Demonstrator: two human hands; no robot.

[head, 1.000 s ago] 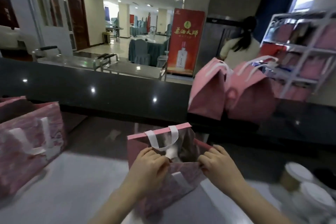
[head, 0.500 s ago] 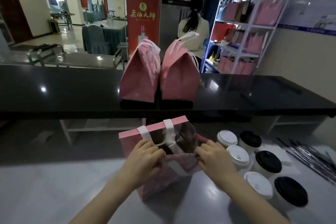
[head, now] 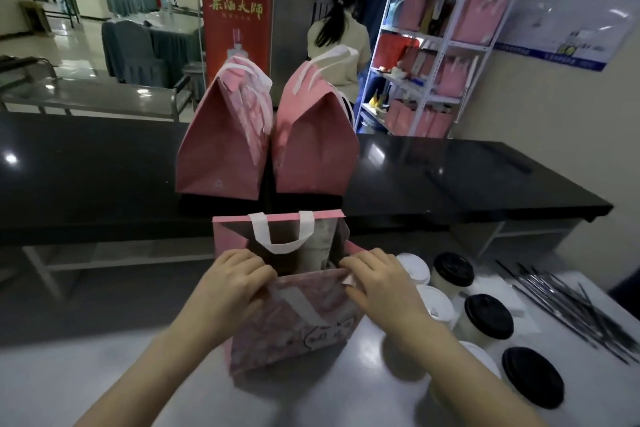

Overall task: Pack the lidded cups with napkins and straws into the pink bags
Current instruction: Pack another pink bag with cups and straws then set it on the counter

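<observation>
1. Pinching the near rim of the open pink bag (head: 298, 333) with the left hand (head: 239, 282), fingers curled over the edge.
2. Gripping the same rim near its right corner with the right hand (head: 377, 288), fingers folded inside.
3. Standing upright on the grey table (head: 104, 374) between both hands, mouth spread, white handle (head: 280, 236) hanging at the far wall.
4. Just right of it: lidded cups (head: 488, 315), white and black tops, clustered.
5. Farther right: dark straws (head: 571, 305) in a loose heap.
6. Behind, on the black table (head: 450, 177): two closed pink bags (head: 221, 139) side by side.
</observation>
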